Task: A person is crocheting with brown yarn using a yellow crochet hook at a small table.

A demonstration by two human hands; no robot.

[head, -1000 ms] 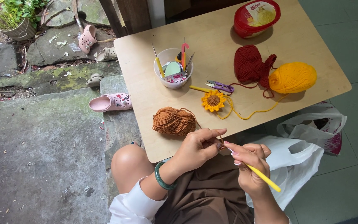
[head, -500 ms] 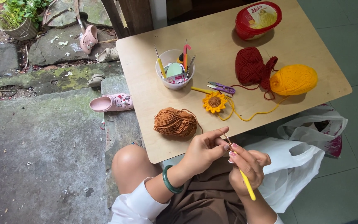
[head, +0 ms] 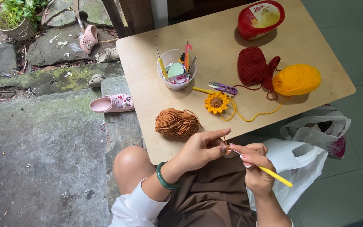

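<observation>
My left hand [head: 202, 147] pinches a strand of brown yarn, with a tiny crochet start at its fingertips over the table's near edge. A green bangle circles that wrist. My right hand [head: 255, 166] grips a yellow-handled crochet hook [head: 274, 175], its tip meeting the left fingers. The strand leads from a brown yarn ball [head: 176, 122] lying on the wooden table [head: 215, 33] just above my hands.
On the table stand a cup of hooks and tools [head: 176, 69], a crocheted sunflower [head: 216, 102], purple snips [head: 224, 88], red yarn [head: 253, 66], yellow yarn [head: 296, 79] and a red tub [head: 260, 19]. White plastic bags [head: 311, 143] lie at right; pink clogs [head: 111, 103] on stone at left.
Both hands have shifted slightly, and the hook's yellow handle has swung from pointing steeply down to pointing more to the right. The table items have not moved.
</observation>
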